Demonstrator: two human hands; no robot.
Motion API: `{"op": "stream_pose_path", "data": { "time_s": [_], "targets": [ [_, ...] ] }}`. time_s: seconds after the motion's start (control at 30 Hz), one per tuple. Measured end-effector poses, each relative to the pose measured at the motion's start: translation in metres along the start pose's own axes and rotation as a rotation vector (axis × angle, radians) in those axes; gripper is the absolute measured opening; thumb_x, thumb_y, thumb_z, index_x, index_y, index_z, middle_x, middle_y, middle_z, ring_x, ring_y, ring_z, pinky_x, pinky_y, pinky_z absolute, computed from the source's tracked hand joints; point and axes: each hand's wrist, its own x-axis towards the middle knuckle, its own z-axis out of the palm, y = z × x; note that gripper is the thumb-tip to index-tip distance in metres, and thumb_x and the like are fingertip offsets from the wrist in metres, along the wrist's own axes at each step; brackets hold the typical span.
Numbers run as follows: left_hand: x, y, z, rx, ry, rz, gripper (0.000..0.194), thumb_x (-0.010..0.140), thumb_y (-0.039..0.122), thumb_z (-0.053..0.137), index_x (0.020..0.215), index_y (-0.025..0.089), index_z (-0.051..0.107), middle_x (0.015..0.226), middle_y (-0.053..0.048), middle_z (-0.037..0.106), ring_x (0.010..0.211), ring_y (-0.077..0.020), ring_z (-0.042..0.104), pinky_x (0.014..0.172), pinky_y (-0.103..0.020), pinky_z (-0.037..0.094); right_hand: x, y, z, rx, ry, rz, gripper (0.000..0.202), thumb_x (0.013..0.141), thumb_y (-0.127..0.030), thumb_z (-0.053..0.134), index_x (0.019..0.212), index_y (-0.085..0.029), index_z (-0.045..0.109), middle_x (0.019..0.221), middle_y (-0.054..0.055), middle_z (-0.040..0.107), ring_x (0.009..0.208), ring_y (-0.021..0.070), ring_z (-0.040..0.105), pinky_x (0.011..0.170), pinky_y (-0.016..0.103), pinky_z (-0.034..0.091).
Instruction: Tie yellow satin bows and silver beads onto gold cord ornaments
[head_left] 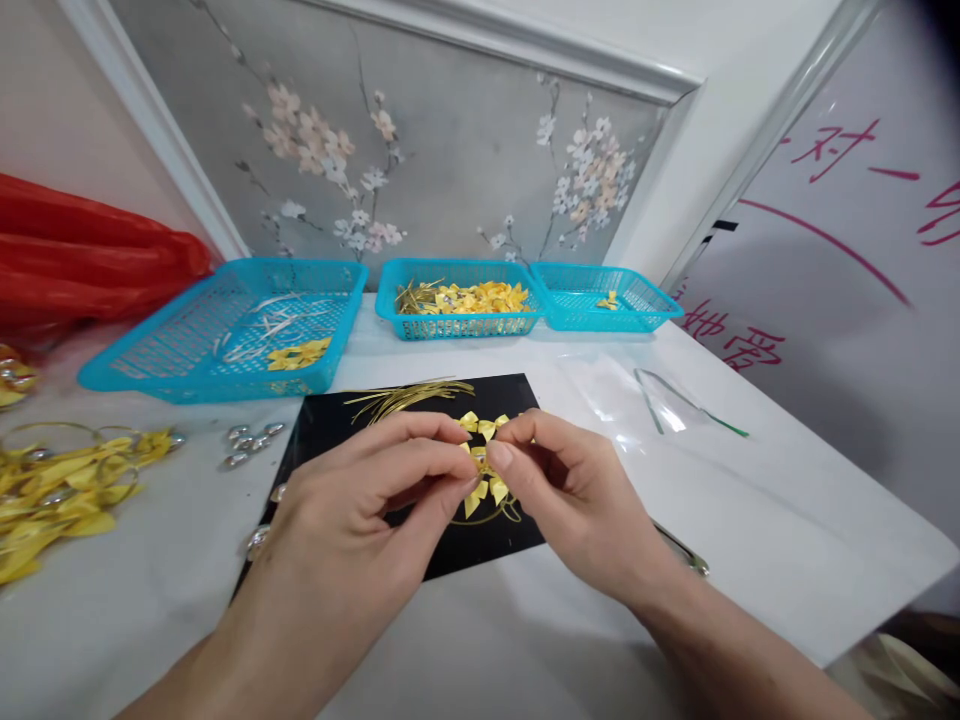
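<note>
My left hand [360,510] and my right hand [577,490] meet over a black mat [322,440], each with thumb and forefinger pinched on a small yellow ribbon bow [481,458] between them. More yellow bows [487,428] show just behind and below the fingertips. A thin gold-green wire loop [510,510] curves beneath them. Gold twist ties [405,398] lie at the mat's back edge. Silvery beads [259,541] sit by the mat's left side, partly behind my left hand.
Three blue baskets [337,362] [461,328] [611,318] stand along the wall, holding yellow bows and ties. Finished-looking yellow ribbon pieces [60,500] and silvery gems [251,440] lie left. A green strip [720,420] and a metal tool [682,548] lie right.
</note>
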Motion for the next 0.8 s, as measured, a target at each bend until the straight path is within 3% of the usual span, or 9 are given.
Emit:
{"op": "stream_pose_path", "data": {
  "time_s": [0.1, 0.23, 0.4, 0.6, 0.73, 0.8],
  "targets": [
    [0.006, 0.000, -0.001, -0.181, -0.117, -0.167, 0.012, 0.080, 0.027, 0.069, 0.070, 0.028, 0.076, 0.091, 0.002, 0.074, 0.084, -0.0171, 0.069, 0.070, -0.022, 0.053, 0.001, 0.003, 0.000, -0.057, -0.001, -0.048, 0.019, 0.095, -0.028, 0.057, 0.080, -0.017, 0.059, 0.064, -0.005, 0.046, 0.055, 0.0075, 0.037, 0.047, 0.021, 0.028],
    [0.011, -0.001, -0.003, -0.488, -0.293, -0.457, 0.012, 0.079, 0.036, 0.073, 0.075, 0.025, 0.076, 0.078, 0.000, 0.074, 0.077, -0.0169, 0.066, 0.072, -0.025, 0.052, 0.001, 0.004, 0.000, -0.118, 0.009, -0.122, 0.017, 0.096, -0.024, 0.057, 0.081, -0.017, 0.060, 0.068, -0.004, 0.049, 0.058, 0.0083, 0.040, 0.050, 0.021, 0.031],
    [0.012, -0.003, -0.003, -0.644, -0.270, -0.674, 0.010, 0.069, 0.033, 0.081, 0.072, 0.023, 0.079, 0.077, 0.000, 0.073, 0.076, -0.0150, 0.062, 0.072, -0.026, 0.048, 0.001, 0.008, 0.000, -0.166, 0.024, -0.180, 0.014, 0.095, -0.020, 0.059, 0.082, -0.018, 0.062, 0.073, -0.003, 0.056, 0.064, 0.0091, 0.047, 0.055, 0.022, 0.035],
    [0.013, -0.010, -0.002, -0.604, -0.167, -0.629, 0.008, 0.067, 0.029, 0.082, 0.064, 0.023, 0.079, 0.080, -0.001, 0.076, 0.080, -0.0155, 0.062, 0.075, -0.026, 0.046, 0.001, 0.009, -0.004, 0.001, 0.056, -0.112, 0.019, 0.101, -0.022, 0.048, 0.106, -0.023, 0.066, 0.088, 0.000, 0.060, 0.057, 0.0072, 0.046, 0.051, 0.023, 0.039],
    [0.014, -0.015, -0.001, -0.534, -0.112, -0.527, 0.009, 0.070, 0.030, 0.081, 0.072, 0.023, 0.078, 0.078, 0.000, 0.076, 0.072, -0.0133, 0.063, 0.066, -0.023, 0.048, 0.001, 0.002, -0.013, 0.181, 0.183, -0.191, 0.031, 0.101, -0.017, 0.046, 0.128, -0.029, 0.058, 0.092, -0.001, 0.064, 0.054, 0.0061, 0.050, 0.054, 0.023, 0.047],
    [0.014, -0.016, -0.001, -0.490, -0.095, -0.489, 0.010, 0.072, 0.031, 0.080, 0.075, 0.022, 0.077, 0.079, 0.000, 0.076, 0.071, -0.0138, 0.064, 0.065, -0.023, 0.049, 0.002, -0.002, -0.016, 0.207, 0.221, -0.205, 0.029, 0.101, -0.016, 0.049, 0.127, -0.027, 0.058, 0.088, -0.001, 0.067, 0.055, 0.0069, 0.056, 0.059, 0.024, 0.051]
  ]
}}
